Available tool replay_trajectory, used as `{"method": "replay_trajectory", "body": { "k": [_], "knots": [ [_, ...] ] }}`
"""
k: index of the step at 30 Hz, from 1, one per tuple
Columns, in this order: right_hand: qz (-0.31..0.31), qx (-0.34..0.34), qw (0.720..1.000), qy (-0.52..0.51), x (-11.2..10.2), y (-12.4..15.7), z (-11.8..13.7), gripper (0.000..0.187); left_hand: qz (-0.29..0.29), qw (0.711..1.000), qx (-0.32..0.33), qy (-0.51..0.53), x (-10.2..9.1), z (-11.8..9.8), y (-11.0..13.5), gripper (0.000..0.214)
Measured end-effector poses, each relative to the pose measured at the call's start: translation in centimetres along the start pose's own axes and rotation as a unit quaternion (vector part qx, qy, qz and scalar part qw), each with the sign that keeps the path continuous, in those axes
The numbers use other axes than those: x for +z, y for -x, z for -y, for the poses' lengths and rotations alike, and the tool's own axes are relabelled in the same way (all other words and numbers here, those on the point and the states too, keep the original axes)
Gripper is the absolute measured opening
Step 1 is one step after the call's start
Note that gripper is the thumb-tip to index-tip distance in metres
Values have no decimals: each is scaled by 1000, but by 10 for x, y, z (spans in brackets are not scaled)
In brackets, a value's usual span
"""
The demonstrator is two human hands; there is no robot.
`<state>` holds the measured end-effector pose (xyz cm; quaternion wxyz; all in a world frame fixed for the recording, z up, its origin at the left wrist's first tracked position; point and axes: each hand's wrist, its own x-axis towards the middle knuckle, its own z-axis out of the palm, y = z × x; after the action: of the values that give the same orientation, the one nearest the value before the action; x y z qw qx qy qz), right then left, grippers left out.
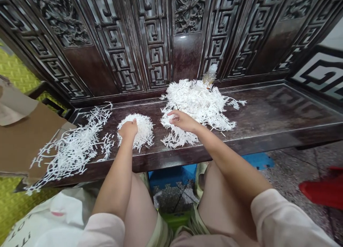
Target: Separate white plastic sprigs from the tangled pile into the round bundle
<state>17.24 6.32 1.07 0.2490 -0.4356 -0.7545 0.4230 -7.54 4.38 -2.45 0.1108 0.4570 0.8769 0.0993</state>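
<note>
My left hand [129, 129] rests on a small round heap of white spiky plastic sprigs [144, 129], its thumb raised and its fingers curled down out of sight; what they hold, if anything, is hidden. To the right, my right hand [184, 121] reaches over the near left edge of a larger pile of white branched sprigs [198, 97]. Its thumb and fingers are bent but apart, with white tips around them. At the far left lies a tangle of bare white branching stems [77, 147], hanging over the bench's front edge.
The dark wooden bench [257, 114] has a carved lattice back [155, 39]. A small clear bottle [210, 74] stands behind the large pile. Cardboard [24, 143] is at the left, a white printed bag [59, 215] below it. Something red [321, 188] is on the floor at right.
</note>
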Motion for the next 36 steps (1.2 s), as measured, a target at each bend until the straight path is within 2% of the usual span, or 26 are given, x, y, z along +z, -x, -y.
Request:
{"method": "replay_trajectory", "body": {
  "k": [3,8,15,17,22,25,28,30,32,34,36],
  "knots": [
    [11,4,999,-50,0,1,5,36,-10,1000,-4,-1,0,1,1,36],
    [-5,39,995,-86,2,2,12,48,-54,998,-33,3,-4,-1,7,51],
    [-90,40,994,-45,8,0,11,28,-96,995,23,15,-12,-18,20,51],
    [-95,43,994,-43,9,-1,8,28,-98,995,16,6,-11,-16,17,48],
    [-109,54,991,-48,9,-3,1,26,-59,998,-4,-7,-6,1,7,29],
    [-114,64,990,-60,10,-5,-1,24,-72,997,1,31,-9,4,7,40],
    [-106,77,989,-71,10,-6,0,23,-81,988,55,119,-16,-6,18,41],
    [-108,83,989,-59,10,-5,2,21,-56,980,108,160,-19,-18,30,37],
    [-113,85,989,-43,9,-3,6,19,23,964,181,192,-19,-31,46,35],
    [-108,86,990,-43,8,-1,10,17,142,920,272,243,-15,-43,63,37],
    [-90,79,991,-64,8,0,12,16,224,873,330,283,-10,-52,77,38]
  ]
}}
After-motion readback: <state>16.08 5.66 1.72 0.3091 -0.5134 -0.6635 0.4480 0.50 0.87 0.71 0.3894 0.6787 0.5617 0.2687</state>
